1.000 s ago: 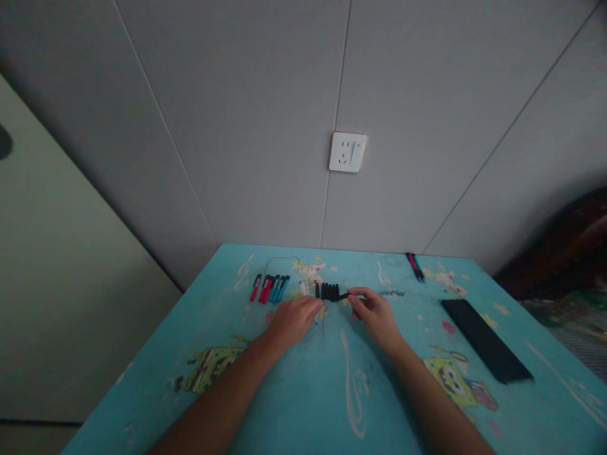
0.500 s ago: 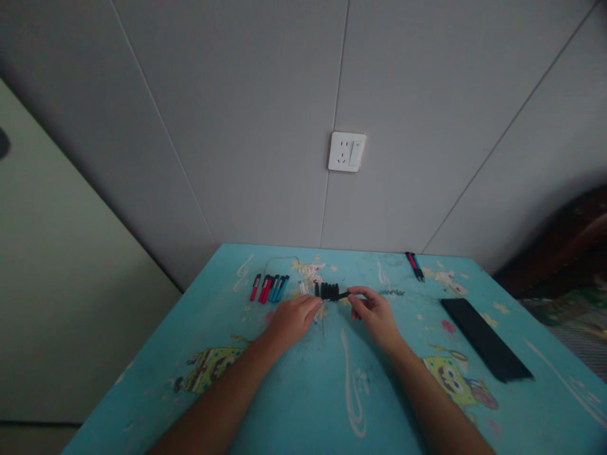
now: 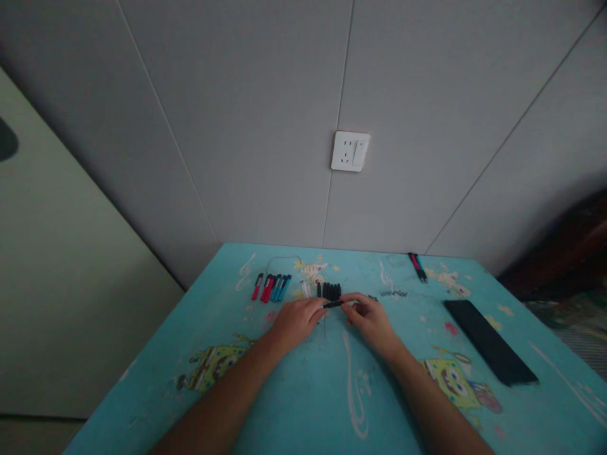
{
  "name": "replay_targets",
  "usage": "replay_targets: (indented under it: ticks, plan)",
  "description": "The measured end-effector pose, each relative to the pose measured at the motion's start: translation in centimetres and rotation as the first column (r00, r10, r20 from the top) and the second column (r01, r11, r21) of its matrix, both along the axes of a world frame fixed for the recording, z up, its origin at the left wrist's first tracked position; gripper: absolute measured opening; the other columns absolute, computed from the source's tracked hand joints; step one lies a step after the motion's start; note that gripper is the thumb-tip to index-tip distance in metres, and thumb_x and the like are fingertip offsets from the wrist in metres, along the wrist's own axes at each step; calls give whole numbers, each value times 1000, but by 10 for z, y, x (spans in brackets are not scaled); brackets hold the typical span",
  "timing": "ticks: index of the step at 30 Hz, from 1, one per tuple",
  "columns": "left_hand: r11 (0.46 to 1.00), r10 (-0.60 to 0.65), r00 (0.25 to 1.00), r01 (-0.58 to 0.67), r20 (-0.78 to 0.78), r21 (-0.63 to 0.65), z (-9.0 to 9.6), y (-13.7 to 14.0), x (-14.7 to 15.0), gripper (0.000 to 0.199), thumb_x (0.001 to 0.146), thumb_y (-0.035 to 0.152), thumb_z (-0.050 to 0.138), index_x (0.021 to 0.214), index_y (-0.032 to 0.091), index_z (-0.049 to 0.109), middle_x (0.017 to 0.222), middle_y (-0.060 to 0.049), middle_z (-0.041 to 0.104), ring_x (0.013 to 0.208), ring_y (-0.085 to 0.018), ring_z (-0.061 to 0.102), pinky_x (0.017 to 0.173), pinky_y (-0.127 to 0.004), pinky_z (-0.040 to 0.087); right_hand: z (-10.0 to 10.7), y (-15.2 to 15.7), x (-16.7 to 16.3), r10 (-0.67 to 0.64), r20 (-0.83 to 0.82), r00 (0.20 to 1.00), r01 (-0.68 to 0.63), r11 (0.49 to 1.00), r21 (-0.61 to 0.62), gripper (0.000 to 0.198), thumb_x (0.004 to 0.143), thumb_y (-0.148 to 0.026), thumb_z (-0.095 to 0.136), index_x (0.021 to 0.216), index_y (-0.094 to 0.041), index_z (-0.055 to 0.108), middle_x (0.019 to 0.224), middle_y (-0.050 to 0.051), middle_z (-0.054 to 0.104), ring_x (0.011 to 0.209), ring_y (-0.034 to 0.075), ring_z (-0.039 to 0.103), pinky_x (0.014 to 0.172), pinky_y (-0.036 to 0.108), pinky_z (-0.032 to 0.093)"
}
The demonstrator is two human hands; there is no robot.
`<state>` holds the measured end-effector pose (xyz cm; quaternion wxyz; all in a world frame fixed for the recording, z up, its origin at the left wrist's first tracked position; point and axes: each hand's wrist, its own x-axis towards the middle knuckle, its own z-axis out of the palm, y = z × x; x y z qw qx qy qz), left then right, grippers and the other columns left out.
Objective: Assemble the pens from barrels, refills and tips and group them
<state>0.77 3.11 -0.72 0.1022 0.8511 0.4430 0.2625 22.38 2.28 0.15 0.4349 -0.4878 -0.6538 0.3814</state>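
Observation:
My left hand [image 3: 298,320] and my right hand [image 3: 372,321] meet over the middle of the table. A short black pen piece [image 3: 333,304] spans the gap between them, nearly level. My right thumb and forefinger pinch its right end. Its left end is at my closed left fingertips; a pale tip shows there, too small to make out. Just behind lie several black pen pieces [image 3: 332,291] side by side, with thin white sticks [image 3: 306,289] to their left. Several red pen barrels [image 3: 268,289] and blue pen barrels [image 3: 281,288] lie left of those.
Small dark coil-like bits [image 3: 394,293] lie right of my right hand. Red and blue pens [image 3: 418,268] rest near the back edge. A flat black case [image 3: 490,341] lies on the right of the blue patterned table [image 3: 303,404]. A wall with a socket [image 3: 350,151] stands behind.
My right hand has brought the black pen piece left and slightly nearer, so its left end now meets my left fingertips. The camera view has shifted slightly.

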Motion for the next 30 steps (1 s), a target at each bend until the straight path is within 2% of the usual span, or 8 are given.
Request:
replay_targets:
  ticks: [8,12,18,25,30]
  plan:
    - [1000,0,999,-1,45,17,0,-2,1,29,95,29,46,120,19,59,105,-10,67,99,-22,63,88,-35,49,1,-1,0,28,43,999,-29,1000,5,27,85,-37,59,104,-20,68,52,-3,56,48,12,46,48,23,34]
    - [999,-31,998,29,52,44,0,-1,1,33,96,22,42,126,17,56,106,-11,65,102,-22,60,92,-37,47,4,-2,0,25,31,999,-26,999,27,26,86,-36,58,103,-20,68,57,-2,58,51,13,50,51,24,37]
    - [996,-71,997,70,15,56,-2,2,0,36,97,24,44,132,19,53,100,-9,65,100,-22,58,92,-38,47,2,-1,-1,31,9,999,-32,999,18,26,87,-37,57,103,-20,68,59,-2,60,50,13,53,49,24,39]
    - [992,-81,997,81,-2,99,-6,5,-1,34,95,22,48,129,19,55,97,-7,67,94,-21,60,86,-36,49,-1,-2,0,12,117,993,-17,999,41,26,89,-40,56,98,-19,68,56,-2,59,51,13,52,52,24,39]
    - [994,-65,998,64,7,90,0,1,0,25,95,24,50,117,20,59,97,-7,66,94,-21,60,85,-35,49,4,-3,-1,-33,286,958,-21,983,182,29,93,-39,51,78,-18,65,66,1,61,60,14,53,58,25,39]
